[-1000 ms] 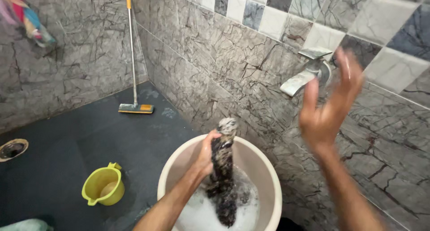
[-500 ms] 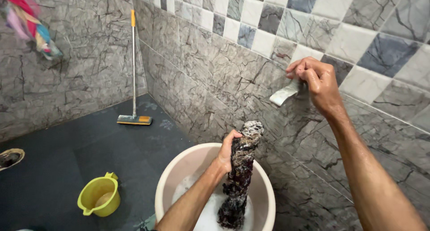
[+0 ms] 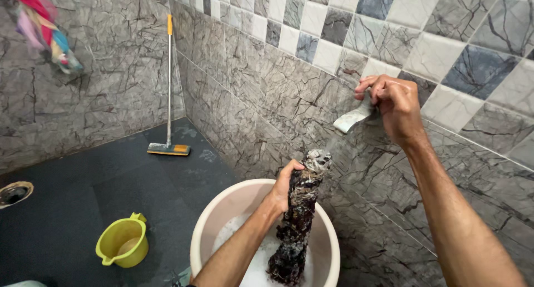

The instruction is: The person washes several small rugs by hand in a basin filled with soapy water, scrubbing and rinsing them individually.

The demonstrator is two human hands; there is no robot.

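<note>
The left hand (image 3: 285, 182) is clenched round the upper part of a dark, sudsy wet cloth (image 3: 297, 217), holding it upright like a twisted rope. The cloth's pale, foamy top sticks out just above the fist, and its lower end hangs down into the soapy water of the round cream wash bucket (image 3: 228, 212) directly beneath that hand. The cloth looks black with light flecks, soaked and wrung tight.

The right hand (image 3: 396, 104) is up and to the right of the cloth, fingers curled shut over the wall tap (image 3: 351, 119), whose flat metal spout pokes out below the fingers towards the cloth's top; a thin spray shows between spout and cloth.

Room is tight to the right: the grey marbled tile wall (image 3: 261, 92) runs just behind both hands and the bucket's far rim sits close to it. To the left of the left hand the dark floor (image 3: 83, 192) spreads out, with a small yellow-green mug (image 3: 123, 246) near the bucket, a floor drain (image 3: 14, 193) further off, and a long-handled floor wiper (image 3: 168, 97) leaning in the corner, well apart.
</note>
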